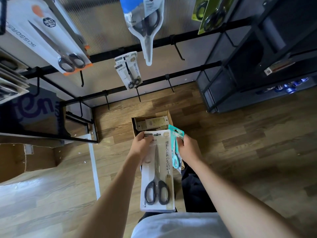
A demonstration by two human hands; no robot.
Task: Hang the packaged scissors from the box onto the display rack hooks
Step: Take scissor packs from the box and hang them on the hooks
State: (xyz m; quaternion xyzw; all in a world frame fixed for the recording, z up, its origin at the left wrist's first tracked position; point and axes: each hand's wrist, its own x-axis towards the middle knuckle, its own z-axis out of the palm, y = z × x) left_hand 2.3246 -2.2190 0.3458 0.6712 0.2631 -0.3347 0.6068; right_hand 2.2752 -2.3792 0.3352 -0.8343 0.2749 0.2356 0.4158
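My left hand (141, 146) grips the top of a large white pack of black-handled scissors (157, 170), which hangs down toward me. My right hand (187, 148) holds a small teal pack of scissors (176, 147) beside it. Just beyond both hands, an open cardboard box (151, 123) stands on the floor with more packs inside. The black display rack (185, 70) rises ahead. On its hooks hang a pair of small white packs (128, 69), a clear pack (145, 30), a big white and orange pack (51, 40) and green packs (211, 14).
Several rack hooks are bare, such as one (179, 51) at right and one (139, 95) low down. A black shelf unit (257, 66) stands at right. A black frame (77, 124) and cardboard boxes (25, 160) lie at left on the wooden floor.
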